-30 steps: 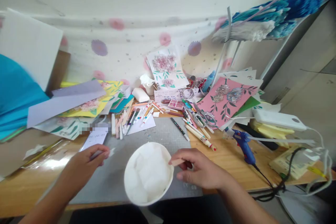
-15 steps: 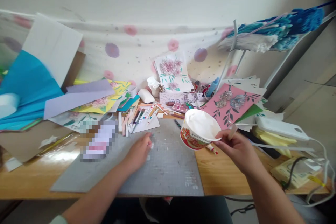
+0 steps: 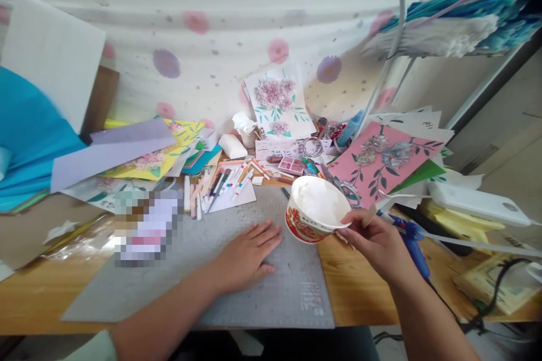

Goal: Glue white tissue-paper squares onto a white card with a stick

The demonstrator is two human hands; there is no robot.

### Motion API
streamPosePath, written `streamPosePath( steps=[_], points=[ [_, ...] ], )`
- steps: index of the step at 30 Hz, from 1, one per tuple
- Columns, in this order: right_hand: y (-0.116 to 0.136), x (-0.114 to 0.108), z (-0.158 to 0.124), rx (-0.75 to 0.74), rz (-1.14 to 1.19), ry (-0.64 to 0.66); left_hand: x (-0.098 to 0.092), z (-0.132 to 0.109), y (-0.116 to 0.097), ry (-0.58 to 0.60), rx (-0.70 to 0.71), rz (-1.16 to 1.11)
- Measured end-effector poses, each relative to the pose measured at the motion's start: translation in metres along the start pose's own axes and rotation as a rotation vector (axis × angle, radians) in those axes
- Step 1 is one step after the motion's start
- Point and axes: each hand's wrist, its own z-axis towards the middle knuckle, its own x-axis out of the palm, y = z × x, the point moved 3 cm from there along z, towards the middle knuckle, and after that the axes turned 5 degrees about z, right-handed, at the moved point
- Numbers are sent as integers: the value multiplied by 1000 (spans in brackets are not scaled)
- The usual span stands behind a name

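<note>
With its fingers spread, my left hand (image 3: 249,254) lies flat, palm down, on the grey cutting mat (image 3: 186,299). My right hand (image 3: 375,237) pinches the rim of a paper bowl (image 3: 311,231) printed in red, holding it tilted over the mat's right edge. Something soft and white (image 3: 317,197) is inside the bowl; I cannot tell what it is. A short pale piece (image 3: 369,215) shows by my right fingers, and I cannot make out whether it is held. A blue glue gun (image 3: 410,237) lies just behind that hand.
Markers and brushes (image 3: 224,183) lie at the mat's back edge. A blurred-out rectangle (image 3: 148,231) is on the left. Pink paper with flowers (image 3: 389,161) leans at right, near a white power bank (image 3: 478,203) and cables. A picture with pink flowers (image 3: 277,104) stands behind.
My left hand has opened from a curled shape and spread flat on the mat, slightly to the right. The bowl stays in my right hand. The camera view has shifted, and the glue gun shows.
</note>
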Motion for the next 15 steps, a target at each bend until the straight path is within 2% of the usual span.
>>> streamPosePath(
  steps=[2,4,6,8,9,11,13,15],
  points=[
    [-3,-2,0,-3,20,-2,6,-17,-6,36,-8,19],
    [-6,-5,-1,-6,34,-9,12,-35,-5,58,-75,56],
    [-9,-8,-1,-9,39,-21,13,-50,5,50,-228,138],
    [-11,-8,-1,-11,41,-26,11,-54,19,21,-375,209],
    [-10,-7,-1,-13,44,-23,8,-52,26,4,-421,229],
    [-7,-4,0,-19,43,-16,4,-37,33,-8,-428,235],
    [-3,0,1,-25,34,-15,3,-15,31,1,-375,223],
    [1,1,0,-24,33,-16,4,6,20,19,-292,203]
  ],
)
